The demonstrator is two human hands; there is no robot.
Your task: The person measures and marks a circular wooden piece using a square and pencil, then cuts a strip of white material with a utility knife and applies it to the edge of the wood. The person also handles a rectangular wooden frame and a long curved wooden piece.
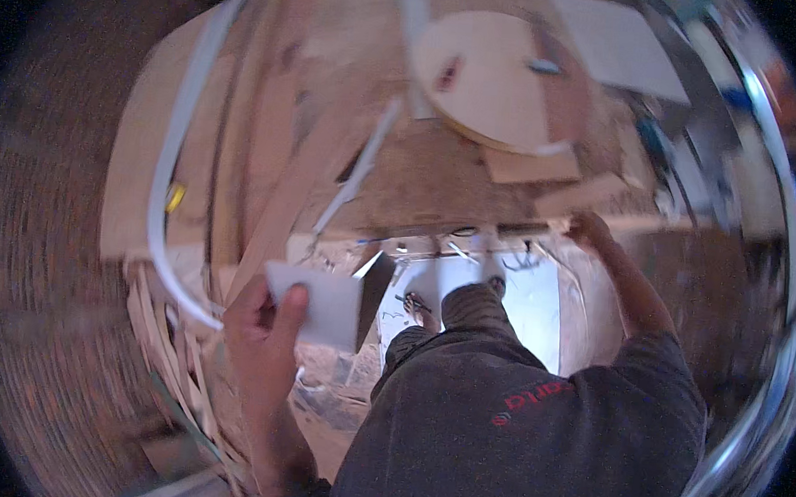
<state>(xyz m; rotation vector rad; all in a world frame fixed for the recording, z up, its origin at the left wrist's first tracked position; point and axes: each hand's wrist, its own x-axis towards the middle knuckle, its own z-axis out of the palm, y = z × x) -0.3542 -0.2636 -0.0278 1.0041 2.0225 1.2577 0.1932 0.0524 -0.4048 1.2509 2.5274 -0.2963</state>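
My left hand (268, 327) is closed on a small white panel (325, 306), its thumb lying across the white face. A dark face (375, 288) adjoins the panel's right edge; whether it is one piece with the panel I cannot tell. My right hand (590, 232) is by the near edge of the wooden workbench (430, 191), fingers curled. Blur hides whether anything is in that hand. Beyond it, small wood offcuts (586, 195) lie on the bench.
A round pale wooden disc (484, 79) rests on the bench, with a white sheet (620, 47) at the far right. A long white strip (166, 158) curves along the left, near a yellow roll (175, 198). Wood strips (169, 353) stand at the lower left.
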